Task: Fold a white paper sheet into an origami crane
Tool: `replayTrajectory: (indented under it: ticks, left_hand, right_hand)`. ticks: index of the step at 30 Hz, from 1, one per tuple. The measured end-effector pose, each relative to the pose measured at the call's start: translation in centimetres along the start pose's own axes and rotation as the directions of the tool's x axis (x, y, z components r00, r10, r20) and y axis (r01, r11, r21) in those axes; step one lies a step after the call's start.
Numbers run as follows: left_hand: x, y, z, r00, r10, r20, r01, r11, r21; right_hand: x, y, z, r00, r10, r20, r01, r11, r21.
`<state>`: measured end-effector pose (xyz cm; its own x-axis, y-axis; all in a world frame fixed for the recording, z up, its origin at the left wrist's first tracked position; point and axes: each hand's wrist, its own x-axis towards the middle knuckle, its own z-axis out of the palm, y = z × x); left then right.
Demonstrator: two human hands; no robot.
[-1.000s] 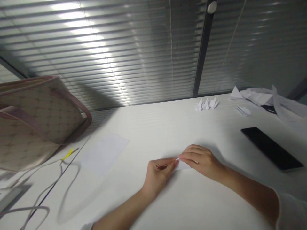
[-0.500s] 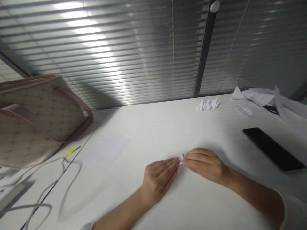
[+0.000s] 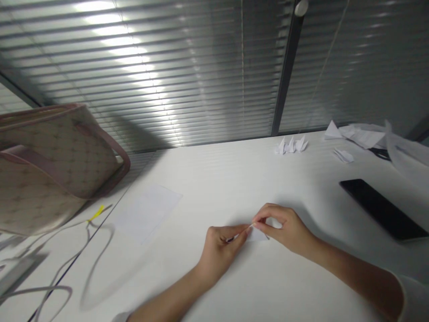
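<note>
A small piece of folded white paper (image 3: 257,235) is between my two hands, low in the middle of the view. My left hand (image 3: 221,250) pinches its left side between thumb and fingertips. At the paper's top edge, the thumb and fingers of my right hand (image 3: 286,227) are also pinched together. The fingertips of both hands nearly meet, and they cover part of the paper, so its folds are hard to make out.
Flat white sheet (image 3: 147,214) on the white table (image 3: 214,179); patterned bag (image 3: 56,170) and cables (image 3: 67,264) at left. Small folded paper figures (image 3: 291,145) at the back, folded papers (image 3: 343,155), paper and plastic (image 3: 365,136) and a black phone (image 3: 382,208) at right.
Both hands have gone from flat, stretched fingers to pinches on the paper. More of the paper now shows, below and between the fingertips.
</note>
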<state>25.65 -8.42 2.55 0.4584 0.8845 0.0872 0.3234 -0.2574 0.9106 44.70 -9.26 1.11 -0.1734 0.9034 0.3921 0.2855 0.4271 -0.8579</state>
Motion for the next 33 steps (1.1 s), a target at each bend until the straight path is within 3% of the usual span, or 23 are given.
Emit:
replayTrajectory:
  ticks: [5,11,23,33]
  left_hand:
    - [0.4,0.0,0.3,0.984,-0.171,0.043,0.176,0.971,-0.161]
    - [0.9,-0.8,0.3,0.946,-0.322,0.038,0.314,0.881,-0.354]
    - [0.9,-0.3,0.1,0.916,-0.399,-0.035,0.321,0.782,-0.534]
    - [0.8,-0.1,0.2,0.924,-0.370,-0.093,0.269,0.805,-0.529]
  right_hand:
    - [0.0,0.0,0.3,0.982,0.191,0.002,-0.191,0.980,0.051]
    - [0.4,0.9,-0.5,0.957,0.284,-0.061,-0.274,0.952,0.136]
    - [0.2,1.7,-0.2,0.924,0.373,-0.087,-0.337,0.899,0.278]
    - [0.2,2.2,0.2,0.911,0.403,-0.085,-0.362,0.883,0.299]
